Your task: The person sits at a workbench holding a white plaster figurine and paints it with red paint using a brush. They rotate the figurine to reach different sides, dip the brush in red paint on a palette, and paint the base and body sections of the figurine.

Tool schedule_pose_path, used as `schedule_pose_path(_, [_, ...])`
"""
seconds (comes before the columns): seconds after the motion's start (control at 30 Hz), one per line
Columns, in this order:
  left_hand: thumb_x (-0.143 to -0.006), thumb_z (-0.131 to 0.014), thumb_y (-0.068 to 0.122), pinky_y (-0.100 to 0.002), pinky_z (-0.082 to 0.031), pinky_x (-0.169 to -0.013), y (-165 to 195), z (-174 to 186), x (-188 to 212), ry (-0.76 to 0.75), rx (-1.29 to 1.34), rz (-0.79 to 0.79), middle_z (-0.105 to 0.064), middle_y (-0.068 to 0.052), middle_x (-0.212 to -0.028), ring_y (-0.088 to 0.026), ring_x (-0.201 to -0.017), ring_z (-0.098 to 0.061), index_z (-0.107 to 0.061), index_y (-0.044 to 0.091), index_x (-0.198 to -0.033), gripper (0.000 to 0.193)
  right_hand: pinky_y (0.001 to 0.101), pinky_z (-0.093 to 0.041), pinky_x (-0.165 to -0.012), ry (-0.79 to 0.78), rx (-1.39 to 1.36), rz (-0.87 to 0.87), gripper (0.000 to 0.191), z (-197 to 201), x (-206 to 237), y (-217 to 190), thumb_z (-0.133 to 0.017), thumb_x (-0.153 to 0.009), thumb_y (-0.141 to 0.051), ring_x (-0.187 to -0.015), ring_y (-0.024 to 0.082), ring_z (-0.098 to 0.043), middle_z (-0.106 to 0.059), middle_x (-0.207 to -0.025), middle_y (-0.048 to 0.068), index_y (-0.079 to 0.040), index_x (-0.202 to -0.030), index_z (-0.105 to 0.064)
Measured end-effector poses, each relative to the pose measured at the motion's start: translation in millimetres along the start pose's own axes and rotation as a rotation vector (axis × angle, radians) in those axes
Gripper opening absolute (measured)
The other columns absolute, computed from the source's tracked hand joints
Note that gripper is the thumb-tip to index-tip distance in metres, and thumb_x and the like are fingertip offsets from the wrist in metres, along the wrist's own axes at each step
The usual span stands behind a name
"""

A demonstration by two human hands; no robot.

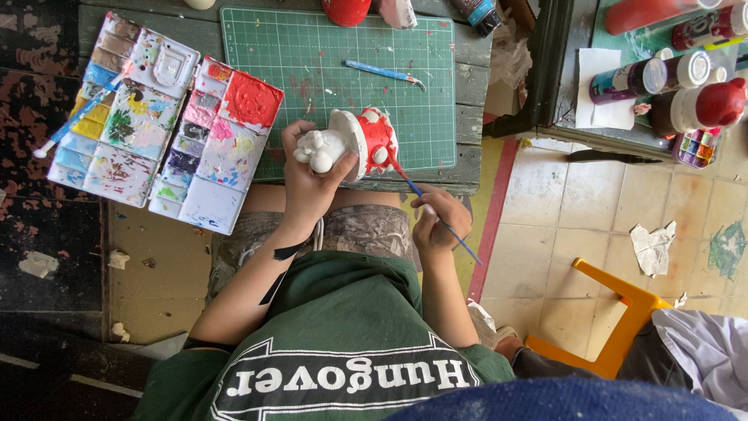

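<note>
Steadiness matters: your left hand [310, 183] wraps its fingers round the white plaster figurine [351, 144] over the green cutting mat's [312, 62] near edge. Your right hand [438, 220] pinches the thin blue-handled brush [432, 210]; keep its red tip light.

Paint bottles [662, 15] cut off above.

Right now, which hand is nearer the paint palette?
Left. The left hand holds the plaster figurine just right of the paint palette; the right hand with the brush is farther right.
</note>
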State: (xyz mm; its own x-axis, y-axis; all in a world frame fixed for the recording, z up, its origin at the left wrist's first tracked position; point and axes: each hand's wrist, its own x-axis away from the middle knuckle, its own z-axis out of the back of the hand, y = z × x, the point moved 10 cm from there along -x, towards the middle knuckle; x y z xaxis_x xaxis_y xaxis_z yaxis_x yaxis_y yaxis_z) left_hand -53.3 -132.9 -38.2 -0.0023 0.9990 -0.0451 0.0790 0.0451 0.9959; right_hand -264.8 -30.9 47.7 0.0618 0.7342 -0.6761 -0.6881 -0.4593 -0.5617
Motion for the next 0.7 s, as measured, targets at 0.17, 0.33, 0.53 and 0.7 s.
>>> schedule_pose_path(0.17, [-0.092,-0.087,0.031,-0.034,-0.058,-0.093,0,0,2,-0.002,-0.021,-0.001,-0.062,-0.013,-0.122,-0.020,-0.111,-0.067,-0.037,0.007,-0.137,0.071,0.0301,-0.058,-0.062,-0.044,-0.235,-0.157,0.019,-11,10,15,-0.049,-0.110,-0.016,-0.067,0.020,-0.071,-0.072,-0.088,0.018,0.000,-0.102,-0.054])
schedule_pose_path(0.33, [-0.092,-0.086,0.030,-0.033,-0.059,-0.093,-2,0,0,-0.004,-0.005,0.017,-0.062,-0.012,-0.123,-0.019,-0.111,-0.067,-0.038,0.007,-0.136,0.069,0.0311,-0.057,-0.060,0.092,-0.291,-0.311,0.023,-7,17,42,-0.048,-0.113,-0.015,-0.068,0.021,-0.068,-0.067,-0.096,0.022,0.006,-0.106,-0.053])
schedule_pose_path(0.53, [-0.093,-0.086,0.028,-0.033,-0.058,-0.095,-2,4,1,0.007,-0.030,0.007,-0.061,-0.013,-0.124,-0.019,-0.113,-0.066,-0.040,0.006,-0.137,0.068,0.0285,-0.054,-0.054,0.160,-0.448,-0.451,0.023,-15,30,57,-0.047,-0.114,-0.020,-0.064,0.019,-0.065,-0.066,-0.095,0.017,0.002,-0.107,-0.051])
schedule_pose_path(0.7, [-0.091,-0.087,0.027,-0.033,-0.057,-0.096,-4,4,0,-0.003,0.051,0.026,-0.057,-0.012,-0.125,-0.019,-0.114,-0.063,-0.031,0.008,-0.148,0.082,0.0245,-0.045,-0.054,0.291,-0.423,-0.522,0.024,-5,27,70,-0.047,-0.114,-0.023,-0.058,0.016,-0.064,-0.062,-0.092,0.013,0.000,-0.107,-0.050])
